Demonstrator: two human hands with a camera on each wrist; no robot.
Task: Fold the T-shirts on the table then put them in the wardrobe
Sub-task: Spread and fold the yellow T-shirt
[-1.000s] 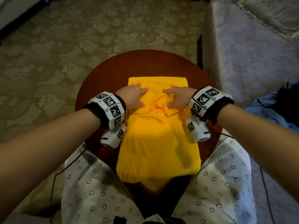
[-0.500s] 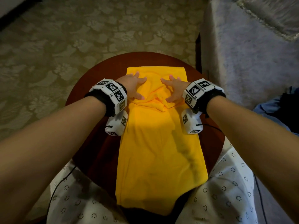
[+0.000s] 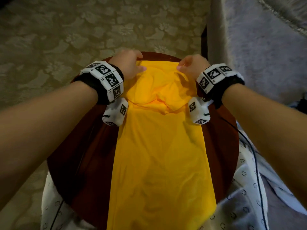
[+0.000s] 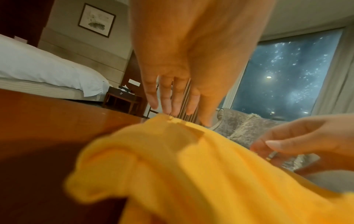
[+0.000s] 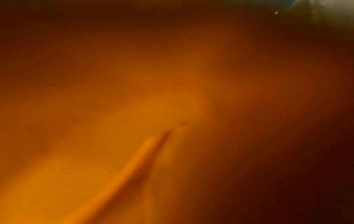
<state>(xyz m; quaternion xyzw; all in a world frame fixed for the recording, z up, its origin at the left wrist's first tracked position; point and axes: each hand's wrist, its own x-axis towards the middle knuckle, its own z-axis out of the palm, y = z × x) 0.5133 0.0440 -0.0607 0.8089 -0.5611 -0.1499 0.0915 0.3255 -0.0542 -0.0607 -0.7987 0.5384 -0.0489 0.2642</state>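
Observation:
A yellow T-shirt (image 3: 159, 155) lies folded into a long strip across the round dark red table (image 3: 83, 155), its near end hanging over the edge toward my lap. The far part is wrinkled. My left hand (image 3: 131, 63) is at the far left corner; in the left wrist view its straight fingers (image 4: 168, 103) touch the shirt's far edge (image 4: 172, 121). My right hand (image 3: 191, 65) is at the far right corner, thumb and fingers (image 4: 277, 144) apart and loosely curled just above the cloth. The right wrist view shows only blurred orange fabric (image 5: 153, 136) close to the lens.
A grey upholstered seat (image 3: 257, 47) stands right of the table, with patterned carpet (image 3: 83, 22) beyond and to the left. My legs in white patterned trousers (image 3: 245, 188) flank the table's near edge, and a thin cable (image 3: 254, 163) runs over the right one. A bed (image 4: 38, 68) shows far left.
Both hands have left the wrinkled middle of the shirt and slid outward to its far corners. The view has tipped down, showing more of the shirt's near part.

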